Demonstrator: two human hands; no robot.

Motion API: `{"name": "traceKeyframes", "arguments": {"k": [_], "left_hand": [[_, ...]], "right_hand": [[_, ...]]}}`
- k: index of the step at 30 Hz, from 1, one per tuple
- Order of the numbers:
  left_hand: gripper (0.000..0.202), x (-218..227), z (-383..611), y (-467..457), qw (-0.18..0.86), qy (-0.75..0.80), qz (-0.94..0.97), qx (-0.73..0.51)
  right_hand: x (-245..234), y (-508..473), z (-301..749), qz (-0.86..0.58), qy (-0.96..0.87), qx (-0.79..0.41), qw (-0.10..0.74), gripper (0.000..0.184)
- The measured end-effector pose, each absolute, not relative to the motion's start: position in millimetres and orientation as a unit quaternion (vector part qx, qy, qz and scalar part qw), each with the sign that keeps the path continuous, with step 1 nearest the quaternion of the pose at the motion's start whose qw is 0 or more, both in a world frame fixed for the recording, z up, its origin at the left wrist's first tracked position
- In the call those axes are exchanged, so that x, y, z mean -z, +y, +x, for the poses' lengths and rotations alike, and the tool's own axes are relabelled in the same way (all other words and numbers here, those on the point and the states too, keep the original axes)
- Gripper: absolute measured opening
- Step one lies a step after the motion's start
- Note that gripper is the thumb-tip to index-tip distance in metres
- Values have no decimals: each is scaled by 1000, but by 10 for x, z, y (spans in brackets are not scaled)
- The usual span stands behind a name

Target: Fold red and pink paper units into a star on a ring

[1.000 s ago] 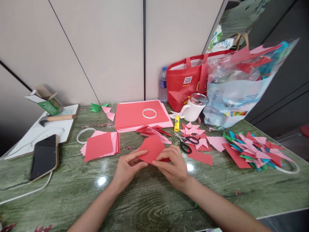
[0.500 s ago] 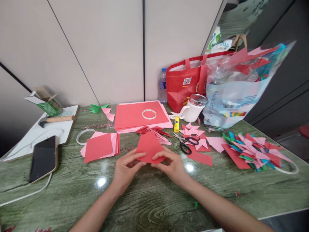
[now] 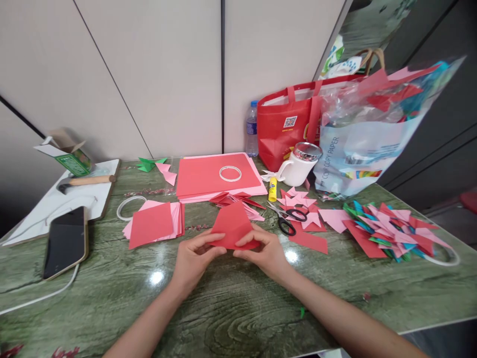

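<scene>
A red sheet of paper (image 3: 231,221) is held up above the table, bent over along its lower edge. My left hand (image 3: 194,258) pinches its lower left corner between thumb and fingers. At the lower right, my right hand (image 3: 266,251) grips the same sheet, its fingertips curled over the front. Just behind lies a bunch of folded red and pink papers (image 3: 248,205). To the left is a stack of red and pink paper squares (image 3: 152,226). Black-handled scissors (image 3: 287,219) rest to the right, beside pink paper stars (image 3: 298,199).
Large red sheets (image 3: 208,176) carry a tape roll (image 3: 230,173). A glue stick (image 3: 273,190), white mug (image 3: 298,166), red bag (image 3: 279,134) and plastic paper bag (image 3: 357,159) stand behind. Folded pieces (image 3: 398,228) pile up right. A phone (image 3: 67,241) and hammer (image 3: 87,182) are left.
The lower edge of the red sheet has bent up a little more between my fingers. Both hands keep their grip in nearly the same place. The view has shifted slightly.
</scene>
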State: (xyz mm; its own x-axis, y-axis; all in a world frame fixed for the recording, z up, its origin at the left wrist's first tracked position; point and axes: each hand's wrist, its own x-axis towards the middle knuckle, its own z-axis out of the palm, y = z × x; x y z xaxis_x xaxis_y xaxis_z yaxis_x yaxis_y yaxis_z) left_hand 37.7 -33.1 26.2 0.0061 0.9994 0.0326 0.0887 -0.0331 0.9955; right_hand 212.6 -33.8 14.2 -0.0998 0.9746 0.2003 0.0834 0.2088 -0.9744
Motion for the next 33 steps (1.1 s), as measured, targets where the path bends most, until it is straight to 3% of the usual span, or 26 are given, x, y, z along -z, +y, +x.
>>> {"name": "traceKeyframes", "arguments": {"k": [9, 16, 21, 29, 33], "left_hand": [[15, -302, 389, -370, 435, 491, 599, -459], [35, -231, 433, -365, 544, 492, 479, -482], [38, -189, 428, -358, 589, 500, 436, -461], [28, -253, 423, -355, 479, 488, 540, -491], [38, -286, 454, -391, 564, 500, 490, -438]], "right_hand": [[-144, -343, 2129, -462, -594, -427, 502, 17], [-116, -336, 2133, -478, -589, -415, 502, 16], [-143, -345, 2115, -485, -597, -392, 505, 12], [-130, -351, 2112, -505, -601, -349, 512, 11], [-117, -346, 2120, -494, -607, -366, 504, 12]]}}
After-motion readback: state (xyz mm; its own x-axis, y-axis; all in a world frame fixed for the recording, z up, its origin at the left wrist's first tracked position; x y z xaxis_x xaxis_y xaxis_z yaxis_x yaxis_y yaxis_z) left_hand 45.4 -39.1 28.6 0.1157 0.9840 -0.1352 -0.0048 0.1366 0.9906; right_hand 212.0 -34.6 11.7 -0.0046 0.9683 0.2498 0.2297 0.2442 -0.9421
